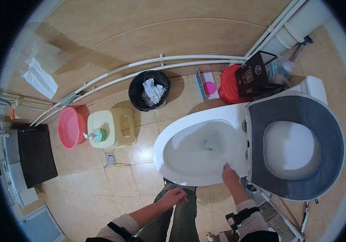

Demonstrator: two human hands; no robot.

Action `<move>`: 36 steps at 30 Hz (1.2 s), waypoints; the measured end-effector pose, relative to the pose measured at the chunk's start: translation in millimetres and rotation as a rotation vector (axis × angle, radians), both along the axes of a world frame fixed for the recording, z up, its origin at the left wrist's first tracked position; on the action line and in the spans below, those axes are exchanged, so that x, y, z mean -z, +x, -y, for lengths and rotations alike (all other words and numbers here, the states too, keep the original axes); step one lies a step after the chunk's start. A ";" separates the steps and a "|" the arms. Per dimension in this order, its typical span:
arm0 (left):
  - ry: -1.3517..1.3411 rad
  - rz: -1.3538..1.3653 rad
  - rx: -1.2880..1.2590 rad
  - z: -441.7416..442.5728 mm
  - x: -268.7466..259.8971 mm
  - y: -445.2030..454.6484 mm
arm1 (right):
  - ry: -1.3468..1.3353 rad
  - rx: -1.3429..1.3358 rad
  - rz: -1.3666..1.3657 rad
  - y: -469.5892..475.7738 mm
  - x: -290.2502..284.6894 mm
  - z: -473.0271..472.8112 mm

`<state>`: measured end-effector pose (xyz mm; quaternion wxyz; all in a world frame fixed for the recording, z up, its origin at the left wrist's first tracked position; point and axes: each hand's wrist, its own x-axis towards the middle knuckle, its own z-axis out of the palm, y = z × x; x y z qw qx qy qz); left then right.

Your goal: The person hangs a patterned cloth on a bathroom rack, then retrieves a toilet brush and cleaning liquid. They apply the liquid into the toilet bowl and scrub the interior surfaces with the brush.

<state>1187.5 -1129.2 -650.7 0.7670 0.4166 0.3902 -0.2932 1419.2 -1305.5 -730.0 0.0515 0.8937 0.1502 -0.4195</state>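
Note:
A white toilet (pixel 173 136) stands before me, its lid and seat raised against the tank. The seat bears a dark grey padded cover (pixel 293 190), and a little water lies in the bowl. My right hand (pixel 231 176) is over the bowl's near rim, close to the seat hinges. Its fingers point down into the bowl; whether they hold something small cannot be made out. Over my knees hangs my left hand (pixel 175 198), fingers loosely bent, with nothing visible in it.
Along the wall are a black-lined waste bin (pixel 133 96) with tissues, a cream lidded bin (pixel 124 116) carrying a green pump bottle (pixel 99 135), and a pink basin (pixel 68 128). A red container (pixel 231 83) and a dark box (pixel 253 74) crowd the toilet's far side. Grey crates (pixel 277 217) stand near my right arm.

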 end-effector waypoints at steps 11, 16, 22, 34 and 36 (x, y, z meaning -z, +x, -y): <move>-0.063 -0.075 -0.016 9.1 -0.6 -15.2 | 0.310 -0.023 -0.214 -53.6 -9.9 23.7; -0.011 -0.004 0.021 5.4 -1.0 -9.8 | 0.331 0.119 -0.093 -40.4 -5.1 0.5; 0.014 -0.045 0.069 6.3 -7.7 -10.0 | 0.206 -0.043 -0.387 -88.4 -48.3 15.8; -0.018 -0.035 0.086 3.3 -19.5 -11.5 | 0.080 -0.050 -0.327 -80.4 -53.8 22.8; -0.004 -0.005 0.100 5.1 -23.5 -5.4 | 0.133 0.008 -0.189 -67.4 -49.6 26.0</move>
